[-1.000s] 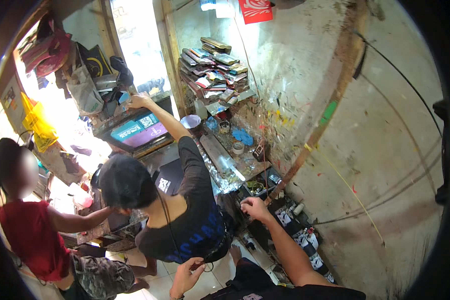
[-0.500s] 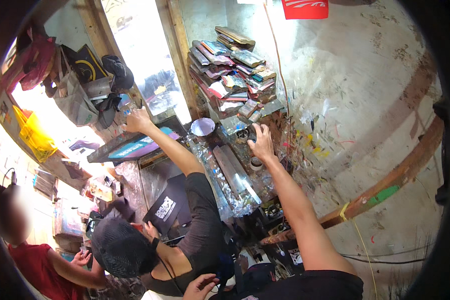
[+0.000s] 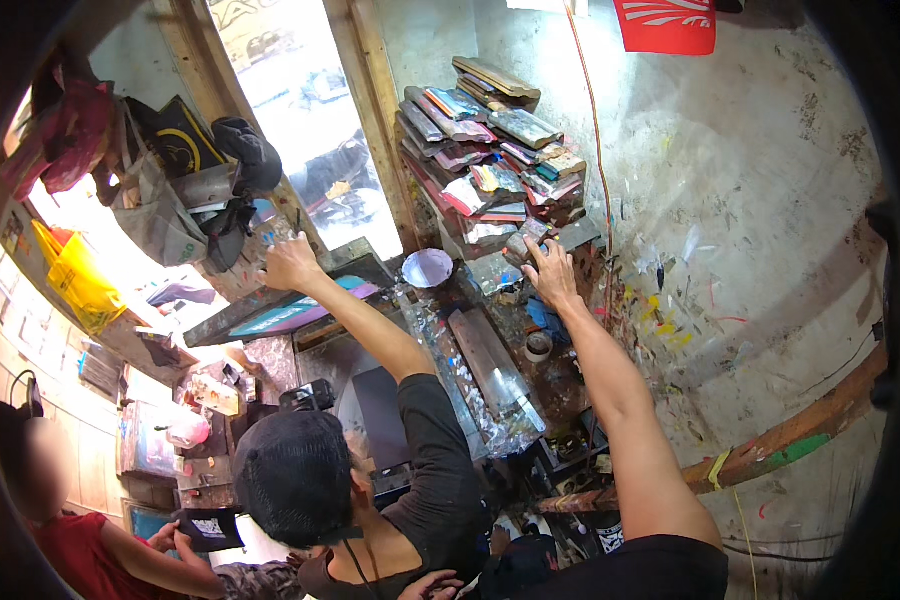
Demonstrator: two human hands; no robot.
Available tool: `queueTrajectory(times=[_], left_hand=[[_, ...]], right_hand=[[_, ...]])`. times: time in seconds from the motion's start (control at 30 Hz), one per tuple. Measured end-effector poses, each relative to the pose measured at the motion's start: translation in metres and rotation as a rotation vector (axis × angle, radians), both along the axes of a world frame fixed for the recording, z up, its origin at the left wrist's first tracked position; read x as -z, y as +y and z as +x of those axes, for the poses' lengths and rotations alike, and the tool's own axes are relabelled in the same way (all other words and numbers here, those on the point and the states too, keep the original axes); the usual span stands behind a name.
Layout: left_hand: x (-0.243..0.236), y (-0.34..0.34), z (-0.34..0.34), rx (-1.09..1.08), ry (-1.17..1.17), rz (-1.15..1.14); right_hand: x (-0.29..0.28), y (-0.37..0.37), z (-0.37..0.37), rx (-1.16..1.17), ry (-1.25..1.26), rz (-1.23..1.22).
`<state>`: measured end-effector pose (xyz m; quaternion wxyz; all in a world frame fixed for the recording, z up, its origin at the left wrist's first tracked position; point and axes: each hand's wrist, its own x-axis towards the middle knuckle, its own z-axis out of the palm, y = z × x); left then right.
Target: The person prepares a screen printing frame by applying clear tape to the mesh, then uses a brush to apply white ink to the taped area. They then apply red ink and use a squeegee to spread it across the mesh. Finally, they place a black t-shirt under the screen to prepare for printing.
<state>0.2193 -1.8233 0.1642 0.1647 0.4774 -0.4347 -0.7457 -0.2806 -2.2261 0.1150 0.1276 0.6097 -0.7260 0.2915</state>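
My right arm stretches forward from a black sleeve. My right hand (image 3: 553, 277) is open, fingers spread, by the small worn block (image 3: 536, 232) at the foot of a stack of paint-stained squeegees (image 3: 500, 150). Whether the fingertips touch the block I cannot tell. Below the wrist stands a small round pot (image 3: 538, 346), with a blue rag (image 3: 545, 318) beside it. My left hand (image 3: 433, 586) shows partly at the lower edge, its fingers loosely apart and nothing seen in them. It is nearest to the back of a co-worker in a dark cap (image 3: 295, 480).
That co-worker's arm (image 3: 380, 325) reaches toward the window beside a framed printing screen (image 3: 305, 305). A white bowl (image 3: 428, 268) and a paint-splattered bench (image 3: 450, 375) lie between our arms. A person in red (image 3: 90, 555) holds a dark printed piece (image 3: 210, 530). A curved wooden beam (image 3: 690, 480) crosses at right.
My right hand has moved from beside the dark jar to the stack's foot. The dark printed piece has left the board before the capped co-worker; the person in red holds a similar one.
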Motion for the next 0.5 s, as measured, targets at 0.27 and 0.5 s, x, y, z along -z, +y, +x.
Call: queueTrajectory(times=[0.27, 0.5], left_hand=[[-0.005, -0.010, -0.008, 0.015, -0.014, -0.019], [-0.008, -0.017, -0.008, 0.034, -0.156, -0.168]], right_hand=[[-0.031, 0.002, -0.003, -0.054, -0.168, -0.010], [-0.088, 0.005, -0.005, -0.122, -0.124, 0.411]])
